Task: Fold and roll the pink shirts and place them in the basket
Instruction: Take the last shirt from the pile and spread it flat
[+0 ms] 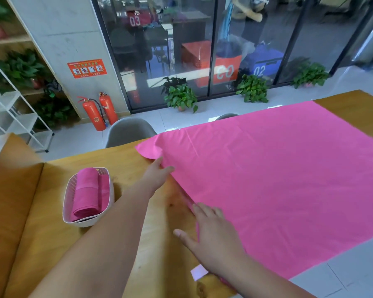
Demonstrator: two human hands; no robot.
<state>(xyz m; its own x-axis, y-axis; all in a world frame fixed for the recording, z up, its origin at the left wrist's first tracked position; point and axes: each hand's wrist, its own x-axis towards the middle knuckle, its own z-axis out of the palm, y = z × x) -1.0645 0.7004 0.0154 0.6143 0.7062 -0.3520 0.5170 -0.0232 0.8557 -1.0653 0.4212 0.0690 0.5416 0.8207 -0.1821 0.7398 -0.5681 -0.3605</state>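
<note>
A large pink cloth lies spread flat over the wooden table, its left edge running diagonally between my hands. My left hand reaches to the far part of that edge, fingers at the fabric beside a rounded flap. My right hand lies flat on the near part of the edge, fingers spread and straight. A white slotted basket stands at the left of the table and holds rolled pink shirts.
A grey chair is tucked at the table's far side. A small white tag lies near my right wrist. Potted plants, two red fire extinguishers and a white shelf rack stand on the floor beyond.
</note>
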